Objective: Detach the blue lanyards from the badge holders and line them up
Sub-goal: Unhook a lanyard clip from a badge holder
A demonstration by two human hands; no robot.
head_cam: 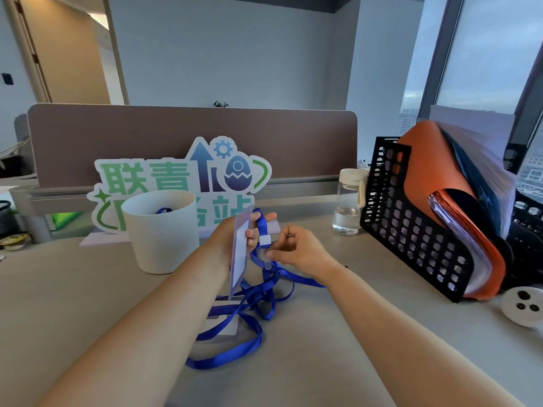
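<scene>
Partly hidden, left hand (221, 239) grips badge holder (239, 255); right hand (296, 251) pinches lanyard (262, 224)

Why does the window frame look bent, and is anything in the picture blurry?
Head view: the wide-angle lens bows the window frame near the edge; soft daylight, faint shadows; papers in the black file rack look smeared; left hand, right hand and blue lanyard look fairly sharp.

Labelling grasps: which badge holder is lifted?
The upright badge holder in the left hand; the other holder lies flat on the desk under blue lanyards.
</scene>
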